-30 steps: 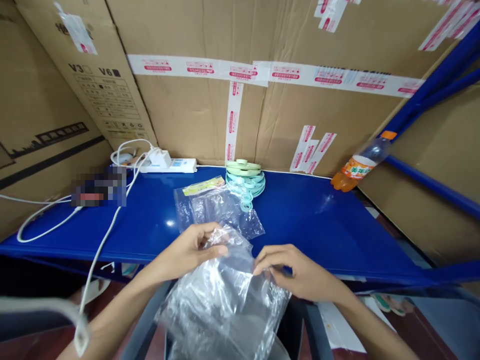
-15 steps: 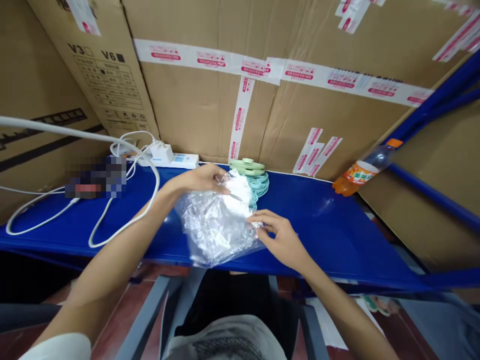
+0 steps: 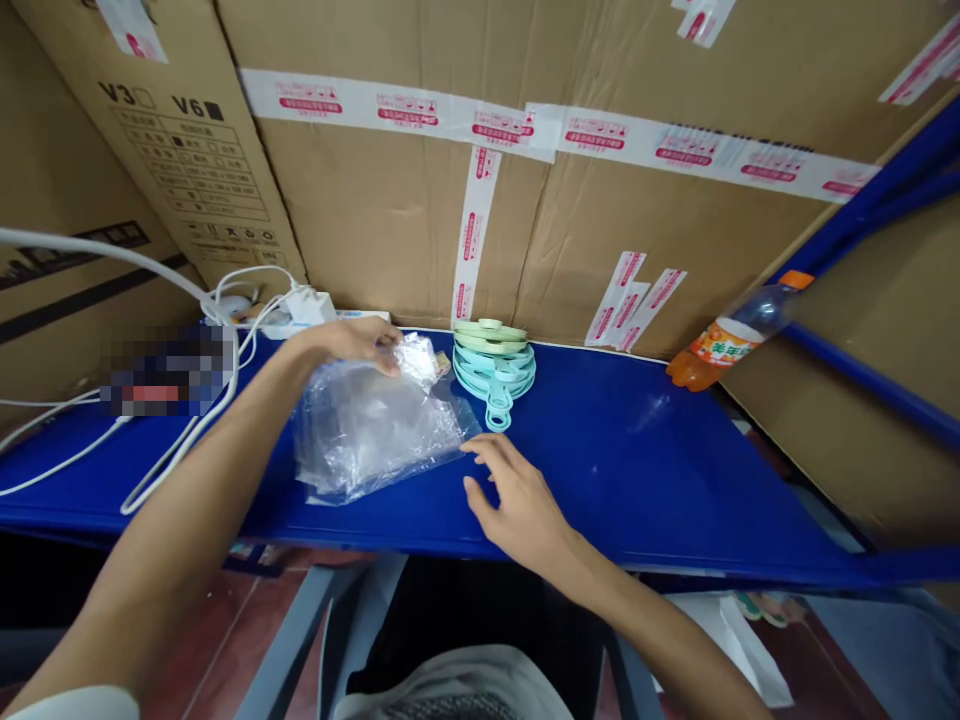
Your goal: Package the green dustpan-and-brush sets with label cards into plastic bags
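A clear plastic bag (image 3: 382,425) lies spread on the blue table, left of centre. Its bunched, shiny top end (image 3: 417,360) sits between the thumb and fingers of my left hand (image 3: 360,342), which grips it from the left. My right hand (image 3: 517,500) hovers off the bag's right corner, with fingers apart and nothing in them. Just behind the bag is a stack of turquoise plastic pieces with looped handles (image 3: 496,385). Round pale green lids (image 3: 489,336) rest on top of that stack. A small brownish item (image 3: 442,364) shows beside the bunched plastic; its kind is unclear.
An orange drink bottle (image 3: 731,340) leans against the blue frame at the right. White cables (image 3: 180,465) loop over the table's left side, near a white power strip (image 3: 307,310) and a blurred-out object (image 3: 169,370). Taped cardboard (image 3: 390,220) walls the back.
The plastic bag has moved left and down flat onto the table with my left hand. My right hand has let go of it and opened. The turquoise stack is now uncovered.
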A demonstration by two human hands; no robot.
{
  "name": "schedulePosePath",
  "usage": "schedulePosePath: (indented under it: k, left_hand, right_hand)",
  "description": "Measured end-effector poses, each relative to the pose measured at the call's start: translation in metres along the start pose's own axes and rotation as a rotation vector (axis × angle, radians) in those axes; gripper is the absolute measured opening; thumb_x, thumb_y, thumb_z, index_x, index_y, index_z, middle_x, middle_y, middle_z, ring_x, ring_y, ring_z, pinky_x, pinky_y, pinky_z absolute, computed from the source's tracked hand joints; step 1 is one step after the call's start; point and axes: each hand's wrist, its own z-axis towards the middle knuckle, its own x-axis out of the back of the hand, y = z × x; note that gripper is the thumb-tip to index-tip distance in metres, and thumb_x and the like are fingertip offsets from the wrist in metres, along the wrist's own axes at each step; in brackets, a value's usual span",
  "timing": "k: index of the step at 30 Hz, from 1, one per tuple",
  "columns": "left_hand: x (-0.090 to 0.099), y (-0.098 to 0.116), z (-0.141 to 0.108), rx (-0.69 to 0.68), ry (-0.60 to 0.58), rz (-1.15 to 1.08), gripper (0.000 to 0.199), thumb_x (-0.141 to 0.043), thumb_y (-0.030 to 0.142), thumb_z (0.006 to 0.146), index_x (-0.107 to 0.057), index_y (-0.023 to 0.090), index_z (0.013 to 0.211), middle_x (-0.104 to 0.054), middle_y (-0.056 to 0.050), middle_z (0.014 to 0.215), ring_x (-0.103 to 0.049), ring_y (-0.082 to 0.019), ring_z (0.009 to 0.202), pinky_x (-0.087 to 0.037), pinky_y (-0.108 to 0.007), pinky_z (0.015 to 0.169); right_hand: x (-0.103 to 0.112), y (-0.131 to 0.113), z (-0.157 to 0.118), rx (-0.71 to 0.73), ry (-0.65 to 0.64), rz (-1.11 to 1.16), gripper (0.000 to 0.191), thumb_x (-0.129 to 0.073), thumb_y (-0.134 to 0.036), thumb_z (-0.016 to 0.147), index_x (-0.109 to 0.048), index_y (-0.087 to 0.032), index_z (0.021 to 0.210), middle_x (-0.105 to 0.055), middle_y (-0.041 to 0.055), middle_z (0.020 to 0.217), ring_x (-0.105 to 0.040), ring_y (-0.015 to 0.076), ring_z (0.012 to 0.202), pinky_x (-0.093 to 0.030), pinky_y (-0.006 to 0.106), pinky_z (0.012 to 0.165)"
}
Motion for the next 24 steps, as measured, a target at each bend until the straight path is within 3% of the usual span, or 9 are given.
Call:
schedulePosePath:
  k: [3, 6, 8, 11, 13, 15, 17, 20, 24]
  left_hand:
    - [-0.02, -0.013, 0.006, 0.077, -0.13, 0.15, 0.03, -0.091, 0.036, 0.054, -0.066, 0.02, 0.061, -0.059, 0.003, 0.061, -0.049, -0.014, 0.059, -0.032, -0.027, 0.058]
    - [-0.042, -0.02, 0.011, 0.078, -0.092, 0.105, 0.031, -0.089, 0.036, 0.054, -0.071, 0.019, 0.072, -0.068, 0.0, 0.072, -0.056, -0.018, 0.068, -0.037, -0.028, 0.064]
    - [-0.046, -0.021, 0.013, 0.053, -0.075, 0.074, 0.034, -0.091, 0.034, 0.051, -0.07, 0.018, 0.074, -0.067, -0.001, 0.071, -0.056, -0.019, 0.069, -0.038, -0.029, 0.065]
    - [-0.034, -0.015, 0.007, -0.022, -0.046, -0.012, 0.04, -0.095, 0.035, 0.053, -0.067, 0.018, 0.076, -0.065, 0.0, 0.071, -0.057, -0.018, 0.068, -0.042, -0.029, 0.066]
    - [-0.019, -0.006, -0.005, -0.073, -0.016, -0.096, 0.044, -0.096, 0.039, 0.06, -0.067, 0.018, 0.086, -0.071, -0.002, 0.081, -0.065, -0.02, 0.075, -0.049, -0.03, 0.072]
    - [-0.006, 0.003, -0.018, -0.113, 0.058, -0.213, 0.047, -0.098, 0.042, 0.065, -0.068, 0.019, 0.092, -0.076, -0.005, 0.091, -0.07, -0.021, 0.083, -0.054, -0.031, 0.077]
    - [0.0, 0.011, -0.029, -0.15, 0.168, -0.338, 0.047, -0.101, 0.041, 0.065, -0.069, 0.02, 0.091, -0.077, -0.005, 0.091, -0.071, -0.021, 0.082, -0.057, -0.031, 0.077]
    - [-0.005, 0.019, -0.036, -0.2, 0.295, -0.422, 0.044, -0.105, 0.038, 0.062, -0.072, 0.019, 0.086, -0.078, -0.005, 0.086, -0.07, -0.019, 0.078, -0.058, -0.03, 0.076]
    - [-0.023, 0.028, -0.036, -0.219, 0.341, -0.479, 0.038, -0.105, 0.037, 0.062, -0.078, 0.018, 0.081, -0.079, -0.005, 0.084, -0.07, -0.018, 0.077, -0.058, -0.03, 0.075]
  right_hand:
    - [-0.014, -0.003, 0.003, 0.003, -0.009, -0.242, 0.047, -0.055, -0.022, 0.105, -0.062, -0.022, 0.152, -0.058, 0.0222, 0.157, -0.071, 0.0389, 0.128, -0.065, 0.06, 0.102]
    - [-0.019, -0.002, 0.001, -0.004, -0.02, -0.392, 0.053, -0.058, -0.024, 0.105, -0.061, -0.017, 0.157, -0.056, 0.0291, 0.159, -0.065, 0.0475, 0.136, -0.061, 0.068, 0.106]
    - [-0.019, 0.001, -0.002, 0.003, -0.03, -0.401, 0.053, -0.059, -0.025, 0.105, -0.062, -0.017, 0.157, -0.057, 0.0289, 0.159, -0.064, 0.048, 0.137, -0.059, 0.07, 0.11]
    - [-0.016, 0.006, -0.004, -0.003, 0.029, -0.284, 0.054, -0.056, -0.025, 0.106, -0.057, -0.02, 0.16, -0.058, 0.0233, 0.16, -0.063, 0.0435, 0.142, -0.057, 0.068, 0.115]
    - [-0.013, 0.006, -0.003, -0.004, 0.123, -0.137, 0.058, -0.055, -0.03, 0.108, -0.047, -0.023, 0.165, -0.058, 0.0211, 0.16, -0.063, 0.0398, 0.142, -0.06, 0.064, 0.114]
    - [-0.007, 0.003, 0.0, 0.01, 0.221, 0.03, 0.062, -0.059, -0.036, 0.108, -0.04, -0.027, 0.167, -0.059, 0.0193, 0.158, -0.067, 0.0356, 0.136, -0.064, 0.058, 0.108]
    - [0.002, -0.001, 0.006, 0.046, 0.321, 0.165, 0.057, -0.061, -0.039, 0.108, -0.043, -0.029, 0.162, -0.061, 0.0169, 0.153, -0.069, 0.0319, 0.13, -0.066, 0.051, 0.101]
    - [0.02, -0.006, 0.018, 0.105, 0.438, 0.279, 0.04, -0.056, -0.042, 0.111, -0.053, -0.027, 0.148, -0.062, 0.0152, 0.145, -0.068, 0.0296, 0.127, -0.066, 0.045, 0.095]
    - [0.04, -0.005, 0.037, 0.056, 0.396, 0.315, 0.041, -0.057, -0.058, 0.109, -0.068, -0.025, 0.13, -0.062, 0.0161, 0.142, -0.068, 0.0312, 0.127, -0.065, 0.045, 0.094]
